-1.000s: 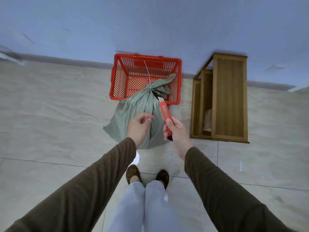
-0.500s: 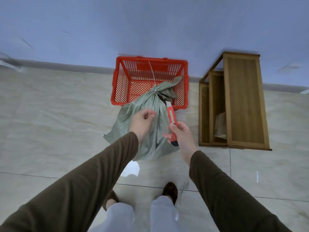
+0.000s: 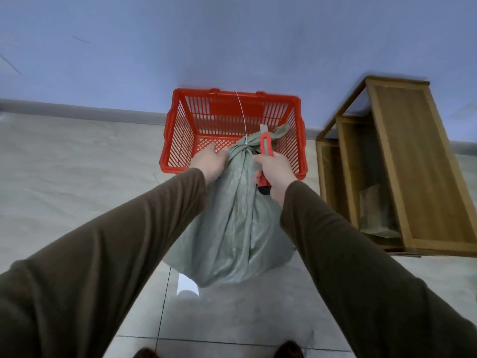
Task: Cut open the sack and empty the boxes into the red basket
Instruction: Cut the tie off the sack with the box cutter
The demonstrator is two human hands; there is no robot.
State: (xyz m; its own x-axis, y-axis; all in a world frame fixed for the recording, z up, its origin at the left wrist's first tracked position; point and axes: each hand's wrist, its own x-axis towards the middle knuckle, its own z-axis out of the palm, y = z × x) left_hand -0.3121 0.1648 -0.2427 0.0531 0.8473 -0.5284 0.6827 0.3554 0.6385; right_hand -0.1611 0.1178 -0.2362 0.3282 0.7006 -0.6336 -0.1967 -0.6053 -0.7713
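Observation:
A grey-green woven sack (image 3: 233,228) stands on the floor in front of me, its neck tied with a thin white tie whose long end sticks up. My left hand (image 3: 208,161) grips the sack just left of the tied neck. My right hand (image 3: 275,167) holds a red utility knife (image 3: 265,148) upright beside the neck, with the blade out at the top. The red basket (image 3: 178,140) sits on the floor right behind the sack, against the wall, and looks empty. No boxes are visible; the sack hides whatever is inside.
A wooden shelf unit (image 3: 407,161) lies on its side to the right of the basket, with crumpled brown paper (image 3: 374,210) inside. A blue wall (image 3: 232,42) rises behind the basket. My shoes (image 3: 289,351) show at the bottom edge on the tiled floor.
I have leaned in closer over the sack. My left hand moved up from the sack's middle to its neck. The knife in my right hand rose to the tied neck.

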